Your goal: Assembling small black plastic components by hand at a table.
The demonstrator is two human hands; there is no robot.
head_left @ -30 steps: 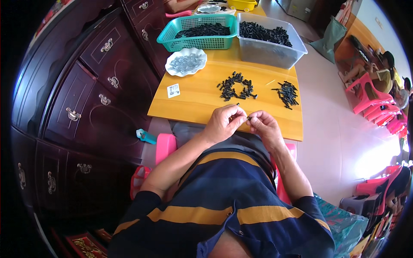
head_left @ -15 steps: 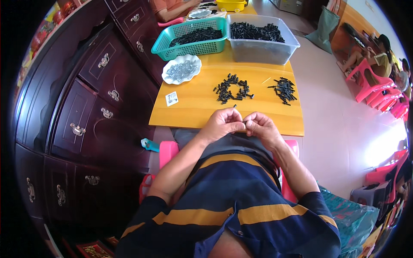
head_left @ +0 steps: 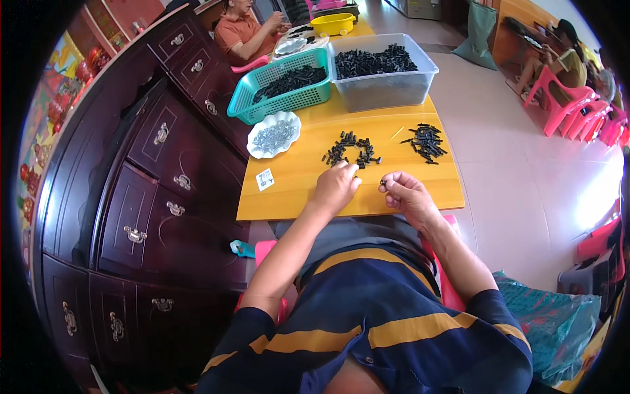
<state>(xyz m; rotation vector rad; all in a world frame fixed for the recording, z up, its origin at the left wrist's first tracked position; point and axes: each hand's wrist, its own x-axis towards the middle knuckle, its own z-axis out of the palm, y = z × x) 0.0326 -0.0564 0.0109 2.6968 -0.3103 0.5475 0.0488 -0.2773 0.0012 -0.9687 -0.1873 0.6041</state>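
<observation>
My right hand (head_left: 409, 195) is raised over the table's near edge, thumb and fingers pinching a small black cylindrical part (head_left: 383, 183). To its left, my left hand (head_left: 336, 189) has curled fingers at the near side of a loose heap of short black parts (head_left: 338, 155). Whatever lies between those left fingertips is too small and hidden to name. A second heap, of longer black pieces (head_left: 426, 144), lies farther right on the yellow table (head_left: 289, 201). The two hands are apart.
Behind the heaps stand a green basket (head_left: 244, 109) and a clear bin (head_left: 387, 96), both holding black parts. A white scalloped dish (head_left: 257, 146) holds small clear pieces; a printed card (head_left: 264, 179) lies nearby. Dark drawers (head_left: 157, 190) line the left. Another person (head_left: 241, 36) sits at the far end.
My hands were together at the table's near edge; they have separated. The left has reached forward to the heap, the right has shifted slightly right with the small black part. The view has turned.
</observation>
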